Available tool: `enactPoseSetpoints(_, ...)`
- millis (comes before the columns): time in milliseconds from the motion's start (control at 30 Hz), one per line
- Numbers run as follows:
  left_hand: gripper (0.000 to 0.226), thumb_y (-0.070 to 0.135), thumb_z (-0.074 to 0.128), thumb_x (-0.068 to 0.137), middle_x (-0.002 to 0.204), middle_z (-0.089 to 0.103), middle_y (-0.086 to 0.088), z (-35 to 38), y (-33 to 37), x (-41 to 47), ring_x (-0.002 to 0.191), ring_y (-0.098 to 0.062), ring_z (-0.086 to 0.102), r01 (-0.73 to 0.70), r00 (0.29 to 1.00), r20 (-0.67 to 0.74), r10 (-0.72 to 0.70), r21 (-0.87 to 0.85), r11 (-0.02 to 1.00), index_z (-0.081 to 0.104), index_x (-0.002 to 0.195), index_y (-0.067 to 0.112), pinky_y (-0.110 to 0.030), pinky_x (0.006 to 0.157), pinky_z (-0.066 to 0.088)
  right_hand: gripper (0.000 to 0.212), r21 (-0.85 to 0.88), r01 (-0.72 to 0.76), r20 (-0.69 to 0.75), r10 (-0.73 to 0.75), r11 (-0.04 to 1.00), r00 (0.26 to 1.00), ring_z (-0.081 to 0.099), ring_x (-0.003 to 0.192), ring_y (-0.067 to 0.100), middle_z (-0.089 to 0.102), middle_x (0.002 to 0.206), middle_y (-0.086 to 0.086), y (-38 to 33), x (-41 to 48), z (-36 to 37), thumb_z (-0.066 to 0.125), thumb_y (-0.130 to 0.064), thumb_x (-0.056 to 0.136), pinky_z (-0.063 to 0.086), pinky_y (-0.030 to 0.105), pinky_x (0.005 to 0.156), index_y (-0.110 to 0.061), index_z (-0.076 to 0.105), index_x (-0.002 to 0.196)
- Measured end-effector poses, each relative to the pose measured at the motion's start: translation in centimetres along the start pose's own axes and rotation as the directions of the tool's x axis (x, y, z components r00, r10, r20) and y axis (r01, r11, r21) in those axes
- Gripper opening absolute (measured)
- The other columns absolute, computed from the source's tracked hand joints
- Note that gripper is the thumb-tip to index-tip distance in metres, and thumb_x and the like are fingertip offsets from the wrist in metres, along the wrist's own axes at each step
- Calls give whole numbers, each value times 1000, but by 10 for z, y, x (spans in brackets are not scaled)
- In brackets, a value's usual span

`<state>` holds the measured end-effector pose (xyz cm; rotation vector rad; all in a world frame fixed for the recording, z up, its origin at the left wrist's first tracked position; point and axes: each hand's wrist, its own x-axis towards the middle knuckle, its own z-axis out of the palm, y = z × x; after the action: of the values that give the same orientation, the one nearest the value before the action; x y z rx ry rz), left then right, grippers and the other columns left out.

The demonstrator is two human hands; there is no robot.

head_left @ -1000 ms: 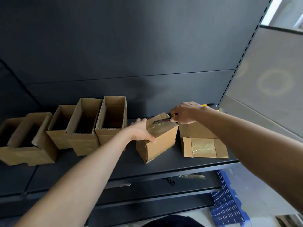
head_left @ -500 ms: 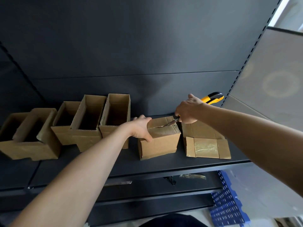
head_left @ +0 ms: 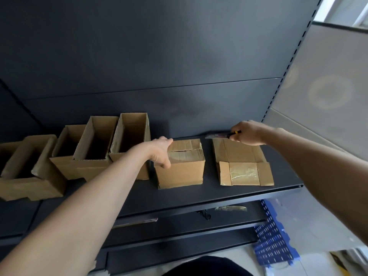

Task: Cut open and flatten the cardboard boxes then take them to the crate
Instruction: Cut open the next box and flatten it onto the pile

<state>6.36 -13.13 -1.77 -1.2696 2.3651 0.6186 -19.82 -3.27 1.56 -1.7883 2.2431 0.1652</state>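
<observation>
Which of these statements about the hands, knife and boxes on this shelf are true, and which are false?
1. The left hand holds the taped box. True.
2. The right hand holds nothing. False: it grips a knife.
3. A flattened box lies right of the taped box. True.
4. The blue crate stands on the shelf. False: it is below the shelf, lower right.

I read no words, labels or numbers on the box (head_left: 181, 172) under my left fingers (head_left: 166, 142) or anywhere around them.
</observation>
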Motion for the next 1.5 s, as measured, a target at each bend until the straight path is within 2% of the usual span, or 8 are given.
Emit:
enactPoseSetpoints(100, 95, 6, 68, 78, 159, 0, 2, 6, 15, -2, 146, -27, 4, -34, 995, -94, 40, 67, 997, 11, 153, 18, -43, 113, 31, 27, 362, -136, 47, 127, 922, 991, 56, 61, 19, 56, 77, 5, -18, 11, 12, 41, -33, 102, 46, 27, 51, -12, 55, 110)
enactPoseSetpoints(200, 74, 19, 68, 81, 149, 21, 0, 16, 30, -4, 137, -24, 20, -110, 967, -229, 115, 33, 993, 32, 145, 17, -42, 110, 35, 29, 699, -251, 210, 143, 670, 967, 52, 57, 17, 51, 73, 7, -46, 19, 28, 37, -32, 103, 48, 27, 51, -7, 49, 113)
enactPoseSetpoints(333, 58, 26, 69, 85, 135, 42, -2, 27, 37, -8, 125, -18, 39, -164, 908, -390, 149, -5, 986, 48, 137, 15, -35, 102, 40, 23, 849, -279, 308, 8, 449, 951, 48, 61, 16, 48, 76, 7, -71, 19, 42, 44, -29, 102, 48, 28, 56, -10, 50, 112)
enactPoseSetpoints(800, 48, 25, 76, 79, 125, 50, -3, 28, 42, -3, 113, -20, 47, -86, 936, -349, 44, -107, 990, 57, 122, 16, -34, 92, 47, 21, 869, -321, 353, -16, 375, 936, 47, 59, 17, 49, 75, 7, -71, 31, 55, 51, -26, 99, 46, 28, 53, -10, 50, 112)
enactPoseSetpoints(1033, 51, 28, 76, 74, 119, 44, -1, 20, 41, 0, 108, -17, 43, -49, 978, -205, 29, -95, 994, 47, 115, 23, -39, 92, 49, 20, 865, -339, 367, -5, 369, 930, 47, 58, 17, 49, 73, 8, -74, 32, 56, 49, -26, 100, 45, 28, 52, -10, 48, 110)
enactPoseSetpoints(1200, 46, 12, 70, 77, 111, 42, -1, 20, 42, 1, 109, -20, 40, -53, 973, -229, 24, -121, 991, 46, 115, 21, -45, 105, 36, 19, 869, -313, 340, -3, 384, 940, 45, 58, 17, 46, 72, 8, -72, 30, 55, 48, -24, 101, 44, 28, 52, -7, 47, 110)
enactPoseSetpoints(1367, 47, 13, 74, 70, 109, 40, 0, 15, 44, 3, 102, -16, 35, -74, 971, -231, 67, -23, 997, 44, 106, 19, -37, 92, 40, 22, 870, -306, 335, -8, 387, 942, 46, 55, 18, 47, 70, 8, -74, 33, 58, 49, -25, 100, 45, 31, 54, -6, 48, 112)
enactPoseSetpoints(1500, 50, 10, 76, 71, 102, 44, -3, 12, 47, 2, 98, -20, 45, -83, 978, -196, 76, -26, 996, 39, 105, 18, -42, 93, 46, 20, 867, -305, 335, -8, 393, 942, 47, 55, 18, 49, 70, 8, -74, 34, 59, 50, -26, 100, 46, 31, 56, -7, 49, 107)
